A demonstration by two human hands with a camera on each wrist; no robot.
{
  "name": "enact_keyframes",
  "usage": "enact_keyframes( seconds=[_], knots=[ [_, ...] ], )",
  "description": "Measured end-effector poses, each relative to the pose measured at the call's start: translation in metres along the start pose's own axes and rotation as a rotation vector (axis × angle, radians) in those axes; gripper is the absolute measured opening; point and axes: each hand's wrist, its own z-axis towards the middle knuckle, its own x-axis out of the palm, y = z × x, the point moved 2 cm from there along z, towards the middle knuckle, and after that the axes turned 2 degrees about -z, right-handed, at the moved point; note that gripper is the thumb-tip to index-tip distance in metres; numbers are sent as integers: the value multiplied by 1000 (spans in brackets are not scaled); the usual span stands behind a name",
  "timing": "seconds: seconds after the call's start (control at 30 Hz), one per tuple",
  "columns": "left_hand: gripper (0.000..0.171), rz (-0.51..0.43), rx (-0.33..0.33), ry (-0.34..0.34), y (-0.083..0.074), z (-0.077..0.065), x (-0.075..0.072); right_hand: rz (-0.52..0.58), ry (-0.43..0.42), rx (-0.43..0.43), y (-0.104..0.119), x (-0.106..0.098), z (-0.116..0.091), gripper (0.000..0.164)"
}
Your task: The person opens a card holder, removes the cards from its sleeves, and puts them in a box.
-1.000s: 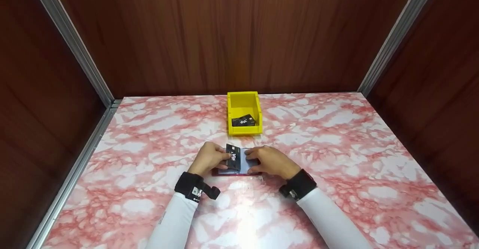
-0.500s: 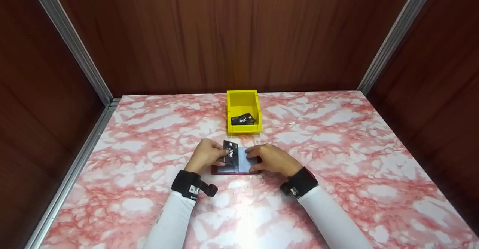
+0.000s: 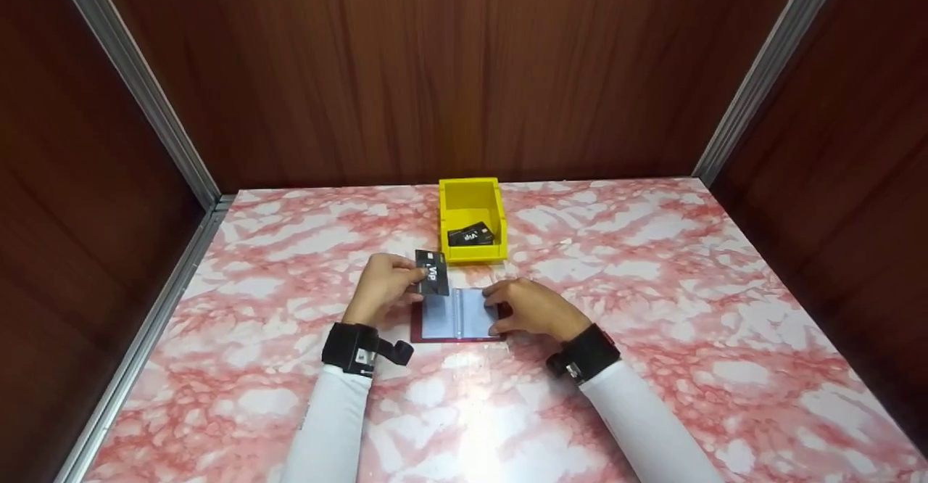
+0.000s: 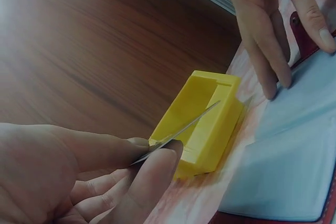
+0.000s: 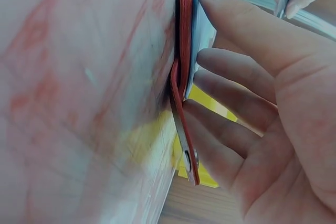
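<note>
My left hand (image 3: pixel 382 283) pinches a black "Vip" card (image 3: pixel 433 274) between thumb and fingers, above the far left part of an open card holder. In the left wrist view the card (image 4: pixel 191 124) shows nearly edge-on. The card holder (image 3: pixel 438 323) lies flat with clear plastic sleeves spread and a dark red cover. My right hand (image 3: pixel 535 307) rests on its right side, fingertips and thumb touching the sleeve page. A red snap strap (image 5: pixel 182 129) sticks out from the cover beside the right fingers in the right wrist view.
Beyond the card holder stands a yellow bin (image 3: pixel 475 253) with several black cards (image 3: pixel 471 235) inside, near its front. The table (image 3: pixel 275 338) has a red and white marbled top. Brown wood-look panels (image 3: pixel 326 69) enclose it at the back and sides.
My left hand has drawn the black card up and away to the left from over the card holder, uncovering the left sleeve. The right hand has stayed at the right page.
</note>
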Motion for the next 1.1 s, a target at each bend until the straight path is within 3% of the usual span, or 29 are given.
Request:
enact_keyframes(
  seconds=[0.13, 0.27, 0.43, 0.77, 0.93, 1.1],
  knots=[
    [27, 5, 21, -2, -11, 6, 2, 6, 15, 0, -4, 0, -1, 47],
    [26, 91, 56, -17, -27, 12, 6, 9, 26, 3, -6, 0, -3, 46],
    [24, 251, 159, -56, -49, 20, 14, 15, 42, 3, -5, 1, -4, 47],
    [19, 664, 375, -214, -94, 33, 38, 25, 53, -13, -2, -1, -6, 48],
    [16, 749, 454, -299, -103, 43, 53, 41, 37, -32, -5, -9, -9, 46],
    [13, 793, 540, -302, -99, 56, 71, 53, 32, -41, -8, -13, -10, 46]
  ],
)
